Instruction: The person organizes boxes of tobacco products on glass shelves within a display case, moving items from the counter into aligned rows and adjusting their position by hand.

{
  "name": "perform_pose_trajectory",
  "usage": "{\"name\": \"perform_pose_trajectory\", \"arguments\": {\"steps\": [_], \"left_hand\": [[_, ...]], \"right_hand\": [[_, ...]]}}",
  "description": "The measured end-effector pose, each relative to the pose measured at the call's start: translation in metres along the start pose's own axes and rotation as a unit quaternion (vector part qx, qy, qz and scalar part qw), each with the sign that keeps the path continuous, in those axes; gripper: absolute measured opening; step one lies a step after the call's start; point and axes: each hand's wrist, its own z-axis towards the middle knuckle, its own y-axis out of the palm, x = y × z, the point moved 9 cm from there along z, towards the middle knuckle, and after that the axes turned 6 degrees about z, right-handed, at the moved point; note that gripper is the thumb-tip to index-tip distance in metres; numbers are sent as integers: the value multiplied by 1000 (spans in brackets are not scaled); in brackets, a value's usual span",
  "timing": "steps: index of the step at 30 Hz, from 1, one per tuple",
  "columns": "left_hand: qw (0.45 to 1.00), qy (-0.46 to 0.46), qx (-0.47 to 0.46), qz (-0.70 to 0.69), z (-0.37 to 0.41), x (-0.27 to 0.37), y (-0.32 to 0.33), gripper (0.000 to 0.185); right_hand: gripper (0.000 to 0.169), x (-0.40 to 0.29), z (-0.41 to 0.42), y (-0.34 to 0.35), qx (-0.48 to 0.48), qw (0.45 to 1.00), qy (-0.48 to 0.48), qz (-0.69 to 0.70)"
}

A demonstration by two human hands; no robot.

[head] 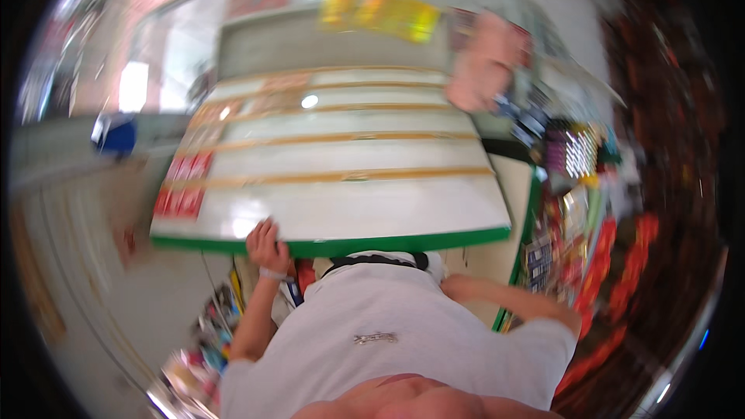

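Observation:
A white stepped display counter [361,209] with tan strips across its tiers and a green front edge [396,242] stands directly before me. My left hand [269,249] lies over the left part of that green edge, fingers on the white surface; a pale band circles the wrist. Whether it grips the edge is unclear. My right hand [458,288] is low beside my waist, below the counter's front. Its fingers are hidden and blurred, so anything in them cannot be seen. Red packets [180,198] sit on the left end of the lowest tiers.
Yellow packets [378,11] lie at the back beneath glass. A pink item [483,64] is at the back right. Stacked packaged goods [570,151] crowd the right side. A blue object [116,134] stands at left, and mixed items [212,326] lie low by my left arm.

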Motion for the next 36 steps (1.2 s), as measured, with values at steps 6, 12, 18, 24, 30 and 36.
{"name": "perform_pose_trajectory", "arguments": {"steps": [6,12,18,24,30,36], "left_hand": [[999,37,20,26,-7,18,5,30],[995,77,17,58,-18,-1,18,32],[994,96,40,42,-26,-41,39,29],[981,148,89,84,-30,-59,50,29],[975,171,128,67,-29,-54,40,26],[978,170,109,47,-25,-56,43,20]], "right_hand": [[14,-7,-11,7,-74,991,26,111],[21,-20,-18,11,3,989,6,145],[26,-26,-27,17,109,976,-15,188],[26,-19,-37,28,187,961,-38,198],[31,23,-161,-47,650,727,-28,217],[60,47,-318,-51,903,412,117,-29]]}}
